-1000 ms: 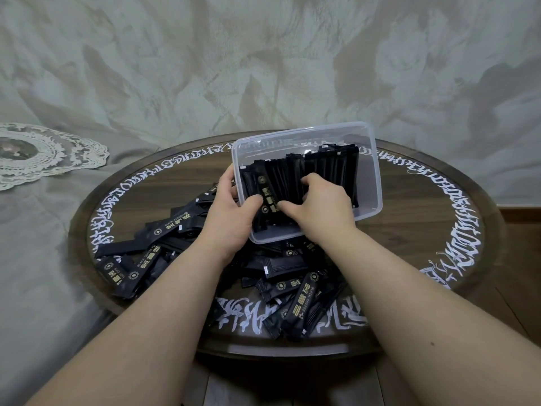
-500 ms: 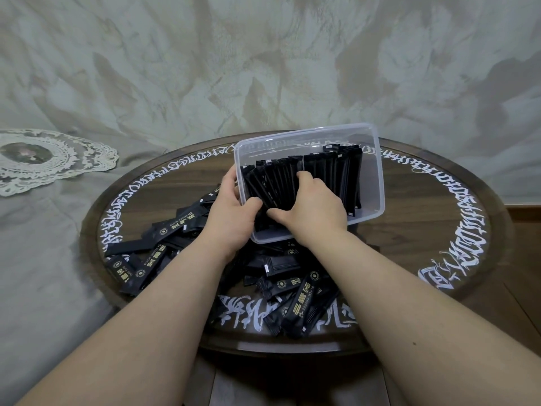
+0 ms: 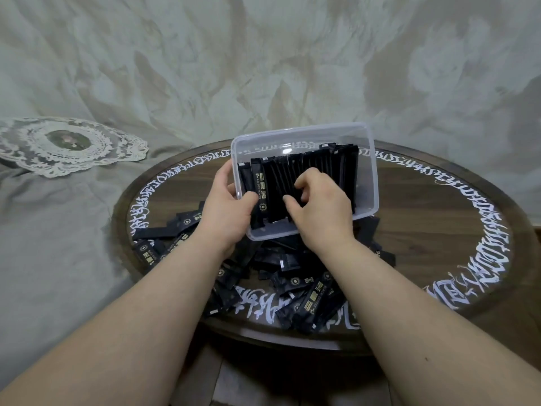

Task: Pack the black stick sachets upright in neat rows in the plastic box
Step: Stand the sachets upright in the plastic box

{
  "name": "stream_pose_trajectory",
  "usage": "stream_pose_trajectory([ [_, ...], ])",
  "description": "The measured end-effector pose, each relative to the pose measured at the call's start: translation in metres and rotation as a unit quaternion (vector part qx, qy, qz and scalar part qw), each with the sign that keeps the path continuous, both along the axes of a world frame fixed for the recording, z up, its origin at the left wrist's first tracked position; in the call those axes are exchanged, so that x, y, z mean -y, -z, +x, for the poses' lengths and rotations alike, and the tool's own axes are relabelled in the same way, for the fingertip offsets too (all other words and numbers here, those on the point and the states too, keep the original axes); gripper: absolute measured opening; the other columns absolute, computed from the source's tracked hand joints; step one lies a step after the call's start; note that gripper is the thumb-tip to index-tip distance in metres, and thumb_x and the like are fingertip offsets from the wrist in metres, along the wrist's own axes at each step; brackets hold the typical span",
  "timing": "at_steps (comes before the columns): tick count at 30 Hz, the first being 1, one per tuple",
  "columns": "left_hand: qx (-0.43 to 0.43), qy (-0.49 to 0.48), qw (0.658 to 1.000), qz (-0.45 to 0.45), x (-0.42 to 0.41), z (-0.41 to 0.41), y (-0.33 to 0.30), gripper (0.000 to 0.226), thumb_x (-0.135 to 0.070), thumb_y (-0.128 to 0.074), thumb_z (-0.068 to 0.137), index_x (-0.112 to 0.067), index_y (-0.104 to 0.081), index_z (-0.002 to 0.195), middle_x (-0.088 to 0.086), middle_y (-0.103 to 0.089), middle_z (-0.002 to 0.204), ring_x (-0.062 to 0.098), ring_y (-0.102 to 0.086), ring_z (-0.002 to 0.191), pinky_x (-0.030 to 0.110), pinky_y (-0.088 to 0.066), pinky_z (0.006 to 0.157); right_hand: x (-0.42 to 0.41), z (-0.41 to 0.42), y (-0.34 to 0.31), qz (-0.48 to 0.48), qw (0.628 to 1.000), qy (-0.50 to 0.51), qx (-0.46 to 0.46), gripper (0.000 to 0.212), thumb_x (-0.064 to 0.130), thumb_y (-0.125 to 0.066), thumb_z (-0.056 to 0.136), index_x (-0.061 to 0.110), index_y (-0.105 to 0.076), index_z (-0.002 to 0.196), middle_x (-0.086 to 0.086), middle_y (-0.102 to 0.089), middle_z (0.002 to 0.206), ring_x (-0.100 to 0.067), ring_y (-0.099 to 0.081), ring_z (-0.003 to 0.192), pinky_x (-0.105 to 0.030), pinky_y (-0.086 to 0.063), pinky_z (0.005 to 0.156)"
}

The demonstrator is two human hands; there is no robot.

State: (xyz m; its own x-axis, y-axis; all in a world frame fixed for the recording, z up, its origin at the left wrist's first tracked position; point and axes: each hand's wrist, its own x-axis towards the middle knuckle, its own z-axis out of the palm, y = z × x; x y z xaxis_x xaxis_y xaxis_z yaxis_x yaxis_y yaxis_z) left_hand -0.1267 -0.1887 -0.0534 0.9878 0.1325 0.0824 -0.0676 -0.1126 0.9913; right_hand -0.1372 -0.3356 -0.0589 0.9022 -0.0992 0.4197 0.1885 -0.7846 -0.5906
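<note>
A clear plastic box (image 3: pixel 367 177) is tilted toward me over the round table. Inside it a row of black stick sachets (image 3: pixel 336 168) stands on edge across the middle. My left hand (image 3: pixel 227 209) grips the box's left wall, thumb inside against a sachet with gold print (image 3: pixel 262 194). My right hand (image 3: pixel 322 209) is inside the box, fingers curled and pressing on the row of sachets. A loose pile of black sachets (image 3: pixel 310 291) lies on the table under and in front of the box.
The round wooden table (image 3: pixel 439 230) has a glass top with white script around its rim. A lace doily (image 3: pixel 67 145) lies at the left on grey-green cloth. More loose sachets (image 3: pixel 164 241) spread toward the table's left edge.
The sachets at the left end of the row now stand straighter, and the gold-printed one shows by my left thumb. My right fingers have shifted right along the row.
</note>
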Motion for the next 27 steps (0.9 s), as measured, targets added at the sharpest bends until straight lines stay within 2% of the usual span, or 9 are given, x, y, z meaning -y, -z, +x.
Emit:
stream_pose_trajectory([
  [1,0.001,0.001,1.000,-0.006,0.000,-0.001,0.001,0.066,0.004,-0.055,0.082,-0.033,-0.044,0.136,0.005,-0.069,0.105,0.018,-0.069,0.094,0.045,-0.054,0.089,-0.003,0.000,0.000,-0.015,0.999,-0.029,-0.023,0.022,0.034,-0.063,0.087,0.020,-0.058,0.104,0.005,-0.054,0.089,-0.019,-0.057,0.085,-0.034,-0.047,0.076],
  [3,0.003,0.008,1.000,-0.014,0.000,-0.004,0.003,0.066,0.004,-0.055,0.082,-0.033,-0.043,0.136,0.006,-0.069,0.107,0.019,-0.068,0.096,0.042,-0.055,0.089,-0.008,-0.001,0.002,-0.047,0.994,-0.068,-0.077,0.033,0.042,-0.062,0.087,0.023,-0.062,0.114,0.004,-0.063,0.093,-0.020,-0.060,0.093,-0.035,-0.049,0.082],
  [7,0.003,0.036,0.999,-0.025,0.005,-0.005,0.010,0.066,0.002,-0.057,0.081,-0.032,-0.042,0.136,0.005,-0.068,0.112,0.017,-0.067,0.100,0.034,-0.055,0.083,-0.005,-0.002,0.006,-0.090,0.987,-0.046,-0.125,0.061,0.049,-0.064,0.083,0.022,-0.045,0.135,0.000,-0.066,0.105,-0.025,-0.059,0.104,-0.036,-0.049,0.084],
  [10,0.005,0.055,0.998,-0.025,0.006,-0.003,0.015,0.067,-0.006,-0.060,0.075,-0.033,-0.044,0.134,0.005,-0.069,0.112,0.019,-0.065,0.105,0.038,-0.054,0.087,-0.003,0.002,0.007,-0.078,0.988,0.005,-0.130,0.061,0.054,-0.065,0.080,0.018,-0.048,0.125,-0.001,-0.066,0.099,-0.026,-0.060,0.099,-0.035,-0.049,0.077],
  [13,0.003,0.078,0.996,-0.040,0.008,0.001,0.021,0.062,0.002,-0.058,0.082,-0.030,-0.046,0.134,0.006,-0.070,0.109,0.019,-0.067,0.101,0.036,-0.053,0.085,-0.008,0.003,0.008,-0.092,0.987,0.041,-0.128,0.057,0.066,-0.064,0.072,0.019,-0.055,0.104,-0.001,-0.065,0.093,-0.026,-0.062,0.090,-0.032,-0.045,0.066],
  [15,0.003,0.093,0.994,-0.051,0.010,0.003,0.023,0.058,0.005,-0.056,0.084,-0.029,-0.048,0.130,0.004,-0.071,0.105,0.018,-0.068,0.097,0.035,-0.053,0.084,-0.011,0.004,0.009,-0.114,0.983,0.051,-0.133,0.061,0.070,-0.062,0.070,0.018,-0.055,0.100,-0.003,-0.065,0.094,-0.027,-0.063,0.089,-0.032,-0.043,0.063],
  [19,0.002,0.100,0.993,-0.055,0.008,0.007,0.025,0.056,0.005,-0.056,0.085,-0.027,-0.048,0.130,0.002,-0.072,0.100,0.017,-0.068,0.093,0.035,-0.053,0.085,-0.014,0.005,0.008,-0.114,0.982,0.070,-0.132,0.064,0.069,-0.063,0.071,0.016,-0.051,0.105,-0.002,-0.060,0.102,-0.028,-0.062,0.094,-0.034,-0.045,0.067],
  [23,0.004,0.099,0.994,-0.036,0.008,0.008,0.028,0.060,-0.003,-0.061,0.081,-0.028,-0.046,0.133,0.003,-0.070,0.106,0.016,-0.068,0.098,0.038,-0.052,0.091,-0.014,0.003,0.010,-0.114,0.981,0.091,-0.125,0.068,0.066,-0.063,0.073,0.016,-0.046,0.117,-0.003,-0.051,0.114,-0.028,-0.059,0.100,-0.034,-0.040,0.067],
  [27,0.011,0.103,0.994,-0.044,0.008,0.009,0.030,0.061,0.003,-0.057,0.084,-0.028,-0.045,0.135,0.002,-0.070,0.105,0.013,-0.068,0.093,0.032,-0.052,0.083,-0.016,0.002,0.011,-0.119,0.980,0.097,-0.125,0.075,0.070,-0.059,0.073,0.015,-0.042,0.122,-0.003,-0.046,0.117,-0.030,-0.059,0.101,-0.034,-0.038,0.066],
])
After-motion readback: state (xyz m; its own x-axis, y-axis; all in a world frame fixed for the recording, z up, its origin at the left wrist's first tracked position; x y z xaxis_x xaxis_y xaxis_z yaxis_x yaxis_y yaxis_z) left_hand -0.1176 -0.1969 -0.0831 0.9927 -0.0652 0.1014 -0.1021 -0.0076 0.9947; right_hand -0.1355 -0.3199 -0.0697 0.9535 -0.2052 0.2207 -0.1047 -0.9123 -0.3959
